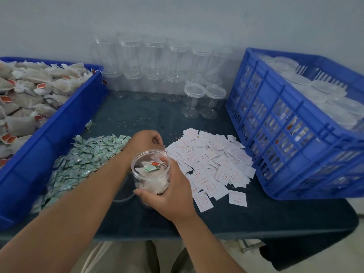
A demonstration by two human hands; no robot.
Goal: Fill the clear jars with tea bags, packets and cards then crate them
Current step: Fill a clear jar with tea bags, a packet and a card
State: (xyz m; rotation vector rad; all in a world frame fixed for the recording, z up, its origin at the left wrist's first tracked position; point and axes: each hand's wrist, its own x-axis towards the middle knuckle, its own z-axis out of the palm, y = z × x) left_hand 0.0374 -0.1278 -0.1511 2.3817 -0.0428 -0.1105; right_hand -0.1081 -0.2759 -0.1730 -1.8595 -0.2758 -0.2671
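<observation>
Both forearms (82, 209) are bare all the way down to the bottom edge of the shot, and the left hand (146, 140) and right hand (171, 192) are bare too. Arms look fairly slim, with the knuckles showing on the back of the right hand. Only clothing I can spot is a pair of light beige trousers (122, 257) low in the frame. Plain soft fabric, a few loose creases, and a dark gap between the legs.

Red print on cards (208, 160): illegible.
</observation>
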